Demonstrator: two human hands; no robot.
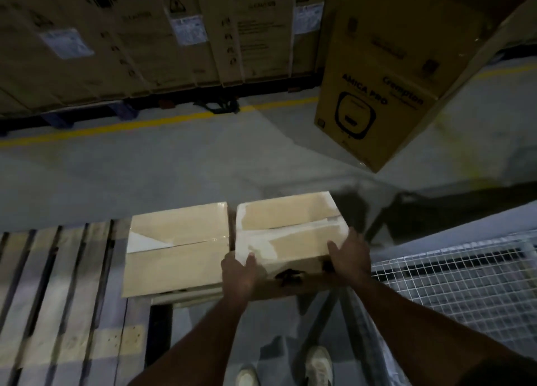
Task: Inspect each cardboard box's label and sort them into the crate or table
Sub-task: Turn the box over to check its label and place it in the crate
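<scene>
Head camera looks steeply down (wide-angle, close) over both forearms toward the floor [174, 167]

Warehouse floor, dimly lit. Large printed cartons [151, 31] stacked in row on pallets along yellow floor line [122, 128]. Grey concrete floor [174, 170]. Wooden pallet [58, 292] seen at left, wire-mesh crate [465, 281] at right.

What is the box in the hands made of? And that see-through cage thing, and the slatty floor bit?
Box: looks like plain matte brown cardboard, with folded flaps and shiny tape strips along the top. Both hands, left and right, hold its sides.
Cage: probably metal wire, a thin pale grid you can see through.
Slats: seem to be bare, rough wood planks with gaps, like a pallet.
</scene>
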